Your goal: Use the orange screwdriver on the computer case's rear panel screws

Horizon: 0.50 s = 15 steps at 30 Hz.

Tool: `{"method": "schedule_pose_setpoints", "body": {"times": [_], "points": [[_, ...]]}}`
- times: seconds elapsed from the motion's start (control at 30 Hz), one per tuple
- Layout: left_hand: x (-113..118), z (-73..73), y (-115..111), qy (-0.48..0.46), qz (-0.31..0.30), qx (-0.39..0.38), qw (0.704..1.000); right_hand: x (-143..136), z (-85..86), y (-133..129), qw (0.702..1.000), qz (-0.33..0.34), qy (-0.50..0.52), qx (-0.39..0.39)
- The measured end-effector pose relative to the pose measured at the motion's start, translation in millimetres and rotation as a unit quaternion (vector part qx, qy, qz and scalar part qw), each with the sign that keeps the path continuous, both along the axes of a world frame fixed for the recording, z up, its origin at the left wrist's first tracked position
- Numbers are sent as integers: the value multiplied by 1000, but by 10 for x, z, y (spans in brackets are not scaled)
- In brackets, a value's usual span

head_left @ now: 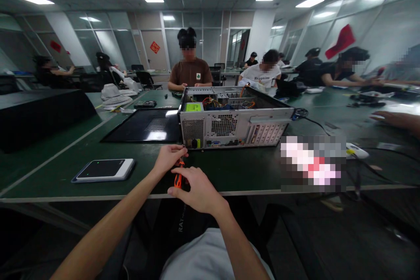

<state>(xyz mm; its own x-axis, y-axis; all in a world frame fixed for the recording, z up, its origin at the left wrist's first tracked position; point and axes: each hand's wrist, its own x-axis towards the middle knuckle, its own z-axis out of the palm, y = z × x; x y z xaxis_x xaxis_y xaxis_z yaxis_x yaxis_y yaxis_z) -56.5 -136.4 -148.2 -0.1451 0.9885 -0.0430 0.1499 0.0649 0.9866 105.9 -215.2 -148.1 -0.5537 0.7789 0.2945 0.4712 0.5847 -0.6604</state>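
Note:
An orange-and-black screwdriver [178,180] is in my right hand [201,190], its handle between the thumb and curled fingers, close to the table's front edge. It points away from me toward the computer case. My left hand [169,157] is closed in a pinch at the screwdriver's far end, by the case's near left corner; what its fingertips hold is too small to make out. The desktop computer case [241,127] lies on its side with its rear panel facing me. Its top side is uncovered, showing wires and a bright green label [193,107] inside.
A black side panel [144,124] lies left of the case. Nearer on the green table [49,166] rests a white-edged device [106,169]. Cables and a white plug piece [357,151] lie at right, beside a blurred-out patch. A person in brown [190,72] sits opposite.

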Motion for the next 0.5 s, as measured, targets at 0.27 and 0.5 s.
{"method": "schedule_pose_setpoints", "body": {"times": [0.27, 0.5], "points": [[33, 40, -34, -21, 3, 8, 1000, -6, -24, 11, 1000, 1, 8, -1], [17, 3, -13, -25, -5, 10, 1000, -8, -16, 9, 1000, -3, 7, 7]]}}
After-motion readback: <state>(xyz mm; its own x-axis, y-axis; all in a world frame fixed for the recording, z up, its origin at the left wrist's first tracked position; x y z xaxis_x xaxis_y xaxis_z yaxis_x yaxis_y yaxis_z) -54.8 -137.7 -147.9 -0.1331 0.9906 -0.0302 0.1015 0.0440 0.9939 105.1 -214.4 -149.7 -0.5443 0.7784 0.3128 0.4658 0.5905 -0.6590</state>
